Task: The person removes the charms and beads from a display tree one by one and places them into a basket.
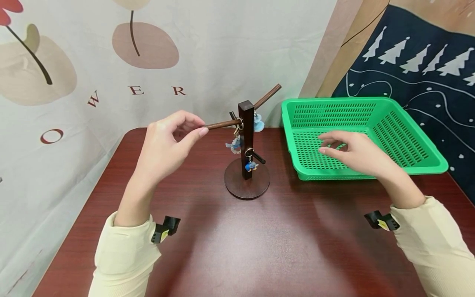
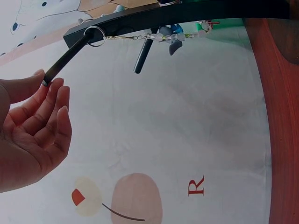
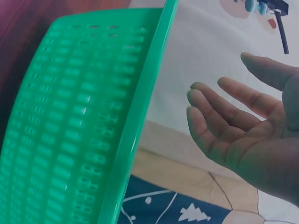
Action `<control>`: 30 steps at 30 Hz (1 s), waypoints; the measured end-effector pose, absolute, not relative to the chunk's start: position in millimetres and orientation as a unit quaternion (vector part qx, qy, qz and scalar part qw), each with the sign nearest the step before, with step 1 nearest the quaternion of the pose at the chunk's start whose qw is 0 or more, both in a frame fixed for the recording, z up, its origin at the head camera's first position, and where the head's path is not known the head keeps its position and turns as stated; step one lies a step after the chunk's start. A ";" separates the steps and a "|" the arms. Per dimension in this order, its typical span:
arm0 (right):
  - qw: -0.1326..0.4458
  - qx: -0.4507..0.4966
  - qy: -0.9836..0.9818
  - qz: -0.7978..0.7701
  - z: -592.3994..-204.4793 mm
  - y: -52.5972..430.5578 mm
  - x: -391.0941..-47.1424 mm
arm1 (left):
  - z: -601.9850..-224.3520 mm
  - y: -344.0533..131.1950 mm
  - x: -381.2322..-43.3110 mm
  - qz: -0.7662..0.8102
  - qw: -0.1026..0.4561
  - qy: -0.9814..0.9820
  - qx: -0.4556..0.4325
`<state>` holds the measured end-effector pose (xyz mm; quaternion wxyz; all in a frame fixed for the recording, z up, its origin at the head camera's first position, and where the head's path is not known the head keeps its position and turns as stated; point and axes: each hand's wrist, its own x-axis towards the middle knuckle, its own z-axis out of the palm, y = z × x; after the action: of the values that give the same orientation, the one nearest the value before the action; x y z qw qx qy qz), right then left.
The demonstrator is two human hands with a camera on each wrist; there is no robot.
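A dark wooden stand [image 1: 246,140] with a round base and several pegs stands on the table. My left hand [image 1: 167,142] pinches the tip of its upper left peg [image 1: 222,124] between thumb and index finger. A keychain with clear beads and a grey-blue charm [image 2: 175,45] hangs by its ring [image 2: 95,36] at the root of that peg. Another keychain with a blue charm [image 1: 251,166] hangs on the lower front peg, and a light blue charm [image 1: 258,123] hangs behind the post. Over the green basket [image 1: 334,175] hovers my right hand [image 1: 356,152], fingers relaxed, holding nothing.
The green basket with slotted sides sits at the right back of the reddish-brown table [image 1: 252,247]. Behind the table hangs a pale printed cloth [image 1: 222,49]; a dark cloth with white trees [image 1: 419,53] covers the right side.
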<state>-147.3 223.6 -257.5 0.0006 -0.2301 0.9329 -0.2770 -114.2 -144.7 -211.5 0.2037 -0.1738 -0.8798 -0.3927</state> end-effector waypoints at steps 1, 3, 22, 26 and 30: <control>0.007 -0.233 0.931 -0.281 -256.9 221.0 -148.0 | -211.6 -144.5 -114.1 -0.394 0.205 -0.879 -0.175; 0.013 -0.240 0.927 -0.289 -255.9 215.1 -149.3 | -211.6 -144.2 -113.9 -0.396 0.207 -0.877 -0.177; 0.076 -0.287 0.886 -0.357 -273.6 149.5 -160.2 | -211.7 -144.3 -114.5 -0.401 0.192 -0.880 -0.170; 0.092 -0.289 0.876 -0.374 -284.1 136.7 -160.5 | -212.3 -144.3 -114.8 -0.401 0.191 -0.880 -0.169; 0.099 -0.289 0.870 -0.387 -293.3 124.2 -160.5 | -212.6 -144.5 -114.9 -0.402 0.189 -0.880 -0.168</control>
<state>-160.5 124.2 -293.3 0.0993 -0.2891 0.8701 -0.3866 -114.9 -144.5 -212.6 0.1893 -0.1683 -0.8797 -0.4024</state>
